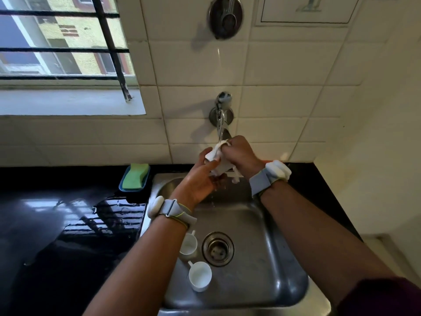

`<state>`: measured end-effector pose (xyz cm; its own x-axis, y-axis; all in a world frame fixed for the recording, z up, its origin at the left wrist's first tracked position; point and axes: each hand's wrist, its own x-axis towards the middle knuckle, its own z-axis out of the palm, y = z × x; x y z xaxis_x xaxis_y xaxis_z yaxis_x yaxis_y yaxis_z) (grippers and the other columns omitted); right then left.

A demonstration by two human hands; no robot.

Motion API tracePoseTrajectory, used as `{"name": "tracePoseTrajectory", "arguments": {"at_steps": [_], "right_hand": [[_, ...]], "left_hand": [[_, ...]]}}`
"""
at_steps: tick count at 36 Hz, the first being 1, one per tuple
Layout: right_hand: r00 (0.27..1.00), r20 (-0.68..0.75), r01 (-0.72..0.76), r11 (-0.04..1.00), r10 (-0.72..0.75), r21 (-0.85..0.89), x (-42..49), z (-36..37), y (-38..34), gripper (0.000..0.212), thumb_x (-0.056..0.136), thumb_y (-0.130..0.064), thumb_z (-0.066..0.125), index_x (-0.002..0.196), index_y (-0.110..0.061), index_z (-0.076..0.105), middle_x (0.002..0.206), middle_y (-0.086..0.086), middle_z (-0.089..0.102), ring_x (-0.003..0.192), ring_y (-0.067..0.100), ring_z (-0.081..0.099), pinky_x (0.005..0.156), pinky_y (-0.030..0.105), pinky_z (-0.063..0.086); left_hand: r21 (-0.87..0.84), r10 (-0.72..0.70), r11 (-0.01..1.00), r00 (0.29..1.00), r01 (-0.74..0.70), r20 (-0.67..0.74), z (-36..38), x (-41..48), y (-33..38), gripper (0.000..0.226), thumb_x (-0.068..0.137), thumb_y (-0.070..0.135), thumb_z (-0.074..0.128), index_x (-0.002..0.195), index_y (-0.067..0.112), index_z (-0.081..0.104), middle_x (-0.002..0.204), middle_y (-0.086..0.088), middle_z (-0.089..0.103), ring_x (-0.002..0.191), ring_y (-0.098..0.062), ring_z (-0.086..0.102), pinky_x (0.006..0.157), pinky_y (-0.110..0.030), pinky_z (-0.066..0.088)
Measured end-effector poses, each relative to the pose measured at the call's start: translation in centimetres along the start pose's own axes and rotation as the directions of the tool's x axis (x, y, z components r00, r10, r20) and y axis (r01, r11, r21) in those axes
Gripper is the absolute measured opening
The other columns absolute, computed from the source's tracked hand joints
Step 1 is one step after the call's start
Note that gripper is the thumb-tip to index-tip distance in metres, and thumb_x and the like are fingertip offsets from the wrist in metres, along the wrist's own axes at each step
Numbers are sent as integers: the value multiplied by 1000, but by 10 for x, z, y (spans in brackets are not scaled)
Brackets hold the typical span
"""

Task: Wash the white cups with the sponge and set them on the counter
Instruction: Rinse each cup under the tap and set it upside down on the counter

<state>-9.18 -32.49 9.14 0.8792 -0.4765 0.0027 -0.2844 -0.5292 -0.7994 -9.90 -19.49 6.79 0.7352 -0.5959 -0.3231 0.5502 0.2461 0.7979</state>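
While it sits under the tap (221,115), over the sink (262,247), white cup (214,156) is in both hands | left grip (196,181) curled round its body | right grip (239,153) curled on its upper end | second cup (190,244), third cup (200,275) by drain (217,248) | sponge (135,176) on surface (57,224), left of sink

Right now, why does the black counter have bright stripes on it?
Head view: the glossy black counter mirrors the barred window, so its daylight shows as striped glare. Same head view: the wide lens bows the wall tiles' straight lines, and the left hand and right hand holding the white cup under the tap look slightly soft.
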Motion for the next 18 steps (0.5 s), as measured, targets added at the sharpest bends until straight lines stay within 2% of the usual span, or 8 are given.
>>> {"name": "tracePoseTrajectory", "arguments": {"at_steps": [2, 4, 8, 10, 12, 15, 16, 18], "right_hand": [[999, -30, -34, 998, 33, -44, 4, 5, -4, 26, 83, -24, 58, 93, 0, 64, 89, 15, 61, 89, 31, 61, 67, 30, 41], [997, -62, -46, 995, 41, -85, 6, 11, -8, 32, 82, -27, 59, 99, 0, 64, 98, 18, 65, 95, 34, 62, 69, 28, 42], [998, -57, 33, 994, -39, -106, 2, 18, -13, 39, 87, -28, 55, 115, -1, 59, 113, 20, 63, 105, 36, 59, 80, 31, 45], [996, 2, 88, 995, -88, -49, -3, 18, -12, 35, 89, -29, 56, 110, -1, 62, 109, 21, 64, 100, 35, 60, 76, 31, 45], [976, 122, 181, 983, -181, 7, -13, 16, -11, 32, 89, -28, 59, 106, -1, 64, 105, 20, 65, 96, 31, 62, 75, 32, 46], [922, 293, 260, 965, -254, 20, -27, 13, -5, 35, 88, -26, 62, 116, -5, 61, 112, 14, 65, 100, 24, 62, 85, 35, 50], [907, 332, 280, 960, -259, -15, -31, 11, 0, 35, 88, -29, 62, 115, -7, 62, 110, 12, 66, 99, 23, 62, 83, 34, 50], [887, 371, 343, 931, -276, -127, -34, 7, 8, 36, 89, -40, 59, 108, -11, 64, 102, 7, 67, 87, 17, 61, 68, 25, 43]], "left_hand": [[-14, 34, 999, 999, -34, -5, 1, -2, -1, 28, 96, 22, 50, 122, 33, 52, 126, -16, 47, 101, -31, 54, 67, -34, 54], [-32, 24, 999, 995, -27, -99, 5, -1, 0, 21, 97, 28, 48, 116, 33, 55, 123, -17, 48, 97, -30, 54, 64, -33, 53], [-60, 11, 998, 973, -25, -231, 5, 3, 0, 27, 96, 40, 46, 120, 30, 52, 116, -18, 50, 84, -25, 54, 56, -28, 50], [-93, -2, 995, 963, -24, -268, 2, 4, 2, 30, 95, 44, 47, 117, 25, 54, 105, -17, 54, 72, -21, 52, 50, -25, 48], [-195, -67, 981, 951, 7, -303, -1, 6, 3, 42, 93, 51, 46, 109, 13, 57, 90, -16, 59, 59, -16, 49, 46, -23, 44], [-246, -113, 969, 932, 26, -345, -9, 11, 5, 55, 92, 58, 42, 102, 6, 56, 76, -14, 60, 52, -13, 46, 50, -24, 37], [-237, -127, 971, 928, 44, -350, -11, 12, 2, 57, 91, 60, 40, 102, 6, 55, 73, -12, 59, 49, -12, 44, 48, -23, 36], [-212, -169, 972, 921, 97, -352, -16, 13, -1, 58, 91, 62, 39, 102, 7, 54, 67, -8, 57, 42, -10, 42, 42, -21, 34]]}}
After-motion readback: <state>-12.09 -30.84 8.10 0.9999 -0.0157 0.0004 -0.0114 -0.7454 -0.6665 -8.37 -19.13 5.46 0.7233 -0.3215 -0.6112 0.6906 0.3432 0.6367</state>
